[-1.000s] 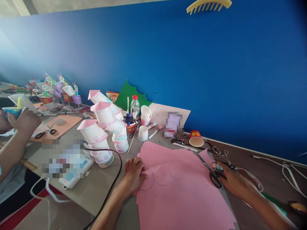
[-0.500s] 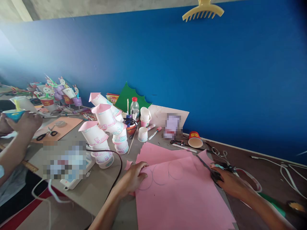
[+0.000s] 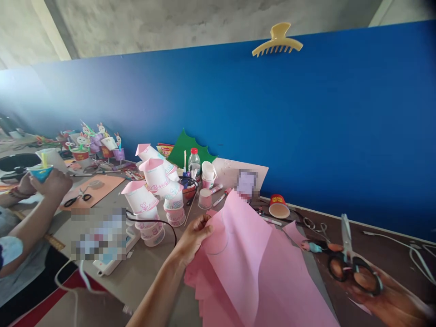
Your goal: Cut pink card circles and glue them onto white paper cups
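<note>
My left hand (image 3: 196, 236) pinches the left edge of a pink paper sheet (image 3: 243, 240) marked with drawn circles, its corner lifted and bent. Under it lie more pink sheets (image 3: 289, 277). Off to the right, my right hand (image 3: 371, 281) has its fingers in the handles of black-handled scissors (image 3: 346, 254), whose blades point up and look closed, apart from the paper. A small pink scrap (image 3: 294, 234) lies between the sheets and the scissors.
Stacked, decorated paper cups (image 3: 155, 195) stand left of the paper. Behind are a bottle (image 3: 194, 162), loose cups (image 3: 205, 199) and a red cup (image 3: 278, 207). A power strip (image 3: 116, 254) with cords lies left. Further left, another person's hands (image 3: 56, 186) hold a blue cup (image 3: 41, 171).
My left hand has lifted the top sheet's edge, so it now bends upward. My right hand has moved right and picked the scissors up off the paper's edge, blades upright. The view has tilted up.
</note>
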Tool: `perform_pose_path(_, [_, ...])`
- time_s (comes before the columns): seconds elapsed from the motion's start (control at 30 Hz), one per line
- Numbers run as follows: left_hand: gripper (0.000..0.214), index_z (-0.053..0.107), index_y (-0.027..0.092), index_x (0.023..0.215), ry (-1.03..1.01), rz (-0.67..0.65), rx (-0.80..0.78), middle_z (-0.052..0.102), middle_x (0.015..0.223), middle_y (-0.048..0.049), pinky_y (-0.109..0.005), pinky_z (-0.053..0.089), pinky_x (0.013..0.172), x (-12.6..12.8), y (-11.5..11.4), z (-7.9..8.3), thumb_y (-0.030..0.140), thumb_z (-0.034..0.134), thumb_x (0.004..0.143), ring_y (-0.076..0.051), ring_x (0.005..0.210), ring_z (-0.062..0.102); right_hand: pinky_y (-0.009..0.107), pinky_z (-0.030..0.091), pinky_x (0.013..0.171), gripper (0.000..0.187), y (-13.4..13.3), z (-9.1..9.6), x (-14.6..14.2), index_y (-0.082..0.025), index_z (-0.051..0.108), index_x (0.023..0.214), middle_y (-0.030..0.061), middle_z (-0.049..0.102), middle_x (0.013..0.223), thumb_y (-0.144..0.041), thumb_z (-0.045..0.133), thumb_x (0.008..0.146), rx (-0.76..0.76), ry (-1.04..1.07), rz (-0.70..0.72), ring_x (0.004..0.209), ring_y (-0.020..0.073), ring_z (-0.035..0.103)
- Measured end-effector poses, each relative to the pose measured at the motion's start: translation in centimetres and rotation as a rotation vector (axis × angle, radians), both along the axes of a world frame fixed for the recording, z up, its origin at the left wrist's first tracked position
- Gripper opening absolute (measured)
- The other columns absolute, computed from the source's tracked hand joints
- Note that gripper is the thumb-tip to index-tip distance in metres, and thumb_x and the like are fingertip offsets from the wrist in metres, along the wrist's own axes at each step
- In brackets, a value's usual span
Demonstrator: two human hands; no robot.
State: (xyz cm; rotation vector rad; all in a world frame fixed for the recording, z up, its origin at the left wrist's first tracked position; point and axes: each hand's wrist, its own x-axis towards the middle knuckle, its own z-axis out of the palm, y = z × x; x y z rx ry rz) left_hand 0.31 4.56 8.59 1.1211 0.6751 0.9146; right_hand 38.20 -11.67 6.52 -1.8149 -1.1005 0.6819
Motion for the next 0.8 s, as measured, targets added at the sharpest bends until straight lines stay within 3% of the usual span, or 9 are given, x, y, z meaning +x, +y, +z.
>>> perform_pose_path(0.1, [0.031, 0.053, 0.014, 0.08, -0.096, -0.012, 0.036, 0.056, 0.072, -0.0001, -0.021, 0.037, 0.058, 1.8, 0.6, 2.6, 0.036, 0.071, 0.069, -0.01, 0.062, 0.05, 0.041, 0.054, 0.067, 0.056, 0.5, 1.7, -2.3, -0.033, 0.065, 0.111, 0.0124, 0.07, 0.093, -0.051, 0.071, 0.059, -0.009, 0.507, 0.163, 0.088, 0.0341, 0.065])
perform_pose_path(0.2, [0.03, 0.051, 0.016, 0.077, -0.188, 0.119, 0.121, 0.054, 0.069, 0.0028, -0.019, 0.036, 0.056, 2.5, 1.0, 6.2, 0.035, 0.073, 0.068, -0.008, 0.058, 0.048, 0.042, 0.052, 0.075, 0.055, 1.3, 2.3, -3.7, -0.033, 0.064, 0.111, 0.009, 0.068, 0.091, -0.046, 0.076, 0.059, 0.091, 0.609, 0.206, 0.09, 0.0315, 0.062])
perform_pose_path(0.27, [0.027, 0.051, 0.018, 0.079, -0.226, 0.337, 0.248, 0.053, 0.072, 0.0033, -0.019, 0.038, 0.058, 2.2, 1.1, 8.1, 0.034, 0.07, 0.07, -0.008, 0.062, 0.049, 0.041, 0.051, 0.075, 0.053, 1.8, 2.3, -4.3, -0.032, 0.065, 0.109, 0.0079, 0.067, 0.083, -0.048, 0.076, 0.06, 0.153, 0.616, 0.215, 0.088, 0.0304, 0.061])
perform_pose_path(0.33, [0.024, 0.051, 0.019, 0.083, -0.226, 0.7, 0.442, 0.052, 0.078, 0.0026, -0.02, 0.041, 0.064, 1.8, 0.9, 9.0, 0.036, 0.066, 0.074, -0.01, 0.07, 0.051, 0.038, 0.051, 0.07, 0.052, 2.1, 2.3, -4.7, -0.033, 0.065, 0.108, 0.0066, 0.064, 0.079, -0.05, 0.076, 0.06, 0.204, 0.622, 0.221, 0.082, 0.028, 0.06])
perform_pose_path(0.4, [0.024, 0.052, 0.02, 0.088, -0.201, 1.026, 0.569, 0.052, 0.083, 0.0016, -0.022, 0.042, 0.071, 1.7, 0.4, 8.5, 0.037, 0.064, 0.076, -0.012, 0.077, 0.052, 0.037, 0.05, 0.067, 0.05, 2.3, 2.4, -5.0, -0.034, 0.065, 0.108, 0.0062, 0.062, 0.078, -0.051, 0.074, 0.062, 0.236, 0.623, 0.224, 0.077, 0.0263, 0.058])
perform_pose_path(0.43, [0.024, 0.052, 0.021, 0.089, -0.196, 1.087, 0.561, 0.053, 0.084, 0.0012, -0.023, 0.043, 0.073, 1.8, 0.0, 7.7, 0.037, 0.063, 0.076, -0.012, 0.079, 0.052, 0.037, 0.049, 0.067, 0.05, 2.3, 2.5, -5.2, -0.034, 0.065, 0.107, 0.0062, 0.062, 0.078, -0.052, 0.073, 0.062, 0.242, 0.62, 0.228, 0.077, 0.026, 0.058])
perform_pose_path(0.63, [0.026, 0.052, 0.021, 0.083, -0.128, 0.343, -0.12, 0.061, 0.082, -0.0013, -0.029, 0.048, 0.068, 5.6, -3.2, -1.1, 0.039, 0.066, 0.071, -0.017, 0.076, 0.059, 0.033, 0.043, 0.06, 0.054, 2.3, 2.9, -6.0, -0.03, 0.063, 0.111, 0.0059, 0.061, 0.076, -0.053, 0.073, 0.063, 0.205, 0.596, 0.316, 0.07, 0.0225, 0.052])
perform_pose_path(0.73, [0.033, 0.048, 0.018, 0.07, -0.047, 0.259, -0.406, 0.059, 0.067, -0.0008, -0.032, 0.049, 0.068, 7.2, -4.7, -4.3, 0.037, 0.074, 0.063, -0.017, 0.067, 0.06, 0.03, 0.039, 0.058, 0.052, 2.1, 2.4, -6.8, -0.03, 0.062, 0.11, 0.0046, 0.061, 0.076, -0.05, 0.075, 0.064, 0.187, 0.671, 0.337, 0.07, 0.0206, 0.051])
perform_pose_path(0.8, [0.033, 0.05, 0.016, 0.072, -0.042, 0.179, -0.474, 0.062, 0.069, -0.0036, -0.033, 0.05, 0.068, 7.8, -5.4, -5.1, 0.035, 0.075, 0.062, -0.017, 0.066, 0.061, 0.028, 0.035, 0.055, 0.052, 2.0, 1.9, -7.6, -0.029, 0.062, 0.11, 0.0043, 0.062, 0.076, -0.048, 0.076, 0.063, 0.152, 0.719, 0.342, 0.068, 0.0194, 0.05])
